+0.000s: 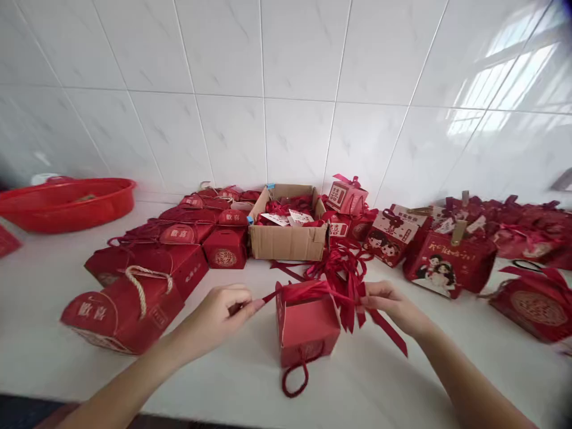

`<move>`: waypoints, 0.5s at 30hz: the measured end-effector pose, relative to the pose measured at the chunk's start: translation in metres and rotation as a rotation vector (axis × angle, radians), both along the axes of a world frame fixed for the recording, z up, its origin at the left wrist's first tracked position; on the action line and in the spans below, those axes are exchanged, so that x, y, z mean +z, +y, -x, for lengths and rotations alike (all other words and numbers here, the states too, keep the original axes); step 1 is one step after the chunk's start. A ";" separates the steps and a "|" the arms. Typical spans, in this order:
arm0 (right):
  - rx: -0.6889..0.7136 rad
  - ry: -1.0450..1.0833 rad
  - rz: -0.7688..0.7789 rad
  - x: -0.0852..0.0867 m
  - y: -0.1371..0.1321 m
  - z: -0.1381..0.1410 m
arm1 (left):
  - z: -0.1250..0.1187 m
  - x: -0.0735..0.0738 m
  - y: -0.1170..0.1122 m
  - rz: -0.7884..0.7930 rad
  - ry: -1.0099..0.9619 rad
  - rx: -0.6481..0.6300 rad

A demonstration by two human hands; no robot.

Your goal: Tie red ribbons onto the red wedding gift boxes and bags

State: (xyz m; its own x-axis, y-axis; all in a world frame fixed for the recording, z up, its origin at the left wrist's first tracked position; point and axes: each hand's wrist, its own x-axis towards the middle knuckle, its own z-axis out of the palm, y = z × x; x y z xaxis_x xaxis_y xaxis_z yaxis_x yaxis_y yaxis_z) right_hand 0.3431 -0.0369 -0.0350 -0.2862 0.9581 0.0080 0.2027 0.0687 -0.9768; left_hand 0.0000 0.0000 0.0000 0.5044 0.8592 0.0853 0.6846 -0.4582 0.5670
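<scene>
Both hands are up over the bench [402, 381], and one small red gift box [308, 328] stands upright right between them, open top facing up, its one cord handle [295, 378] drooping onto the bench on the person's side. Across that open top runs a single red ribbon [308, 291], long axis straight from hand to hand. The left hand [223, 316] is pinched shut, thumb and fingertips clamped on the ribbon's thin end, just to that hand's inner side. The right hand [393, 307] is closed on the ribbon's bunched loops, and one loose tail hangs below it. Each hand sits just beside the box, neither clearly nearer. Beyond the fingertips there is one cardboard carton [286, 243] holding more ribbon and cards. Outward of the left forearm lie two rope-handled boxes [116, 313], and far beyond them one red basin [67, 205]. Beyond the right hand stand two picture boxes [447, 265]; the other red boxes overlap too much to count.
</scene>
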 end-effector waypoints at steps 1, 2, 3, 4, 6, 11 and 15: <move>0.005 -0.001 0.009 -0.002 -0.001 0.001 | -0.001 -0.003 0.000 0.032 -0.019 -0.013; 0.009 -0.004 0.018 -0.004 -0.001 0.002 | -0.001 -0.006 0.000 0.063 -0.039 -0.023; 0.013 -0.008 0.027 -0.006 -0.002 0.004 | -0.002 -0.009 -0.001 0.095 -0.057 -0.029; 0.016 -0.012 0.035 -0.008 -0.002 0.005 | -0.002 -0.011 -0.001 0.126 -0.075 -0.032; 0.021 -0.024 0.054 -0.011 -0.003 0.007 | -0.002 -0.016 -0.002 0.193 -0.114 -0.023; 0.002 -0.066 0.081 -0.013 -0.003 0.013 | 0.000 -0.026 -0.004 0.266 -0.121 0.006; -0.012 -0.112 0.095 -0.013 -0.003 0.013 | 0.003 -0.036 -0.007 0.227 -0.110 0.047</move>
